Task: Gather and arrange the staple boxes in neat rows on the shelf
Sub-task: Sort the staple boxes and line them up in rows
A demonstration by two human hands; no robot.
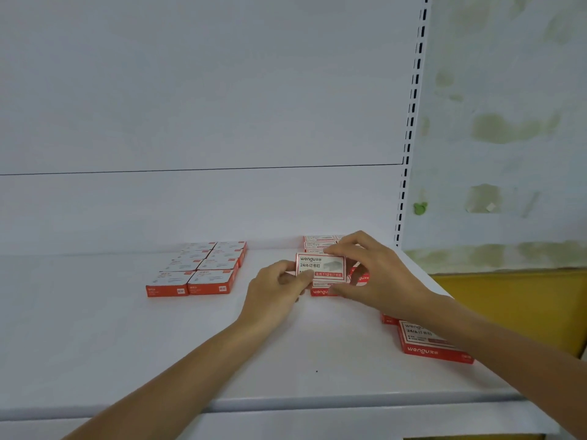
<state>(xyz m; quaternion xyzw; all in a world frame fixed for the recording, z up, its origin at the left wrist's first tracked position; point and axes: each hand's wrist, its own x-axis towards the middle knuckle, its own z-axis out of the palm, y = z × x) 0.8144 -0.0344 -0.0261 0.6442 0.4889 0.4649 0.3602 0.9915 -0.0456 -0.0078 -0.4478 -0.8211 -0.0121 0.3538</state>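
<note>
A red-and-white staple box (320, 267) is held tilted up, its printed face toward me, above the white shelf (158, 344). My left hand (279, 292) grips its left end and my right hand (371, 274) grips its right end and top. Under and behind it lie more staple boxes (319, 242), loosely piled toward the back right. Two neat rows of staple boxes (203, 268) lie flat at the shelf's middle left. Another staple box (428, 342) rests near the right front, partly hidden by my right forearm, with one more box (389, 319) peeking out behind it.
The shelf's white back panel (206, 106) rises behind the boxes. A slotted upright (411, 122) bounds the shelf on the right. Beyond it are a stained wall (508, 122) and a yellow surface (508, 300). The shelf's front lip (286, 404) runs across the bottom.
</note>
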